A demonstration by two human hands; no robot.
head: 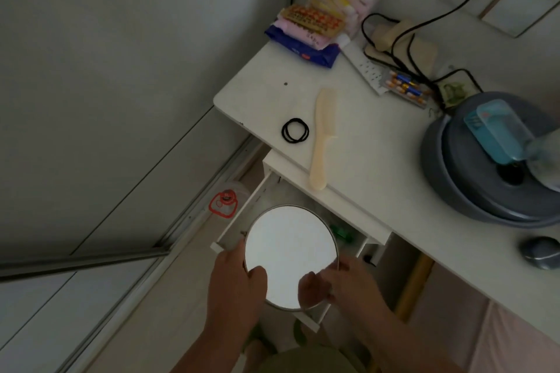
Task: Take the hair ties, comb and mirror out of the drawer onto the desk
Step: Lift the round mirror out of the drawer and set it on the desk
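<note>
Two of three items, the hair ties (295, 130) and comb (322, 138), are already lying on the bench (378, 145) beyond the grip, while left hand (235, 285) and right hand (342, 285) are clamping the mirror (291, 251) over the drawer (239, 215).

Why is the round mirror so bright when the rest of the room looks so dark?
In the head view the room is dim and greyish; the mirror, held by the left hand and right hand, reflects something pale, so it glares white; edges like the basin look a bit blurry and bent.
</note>
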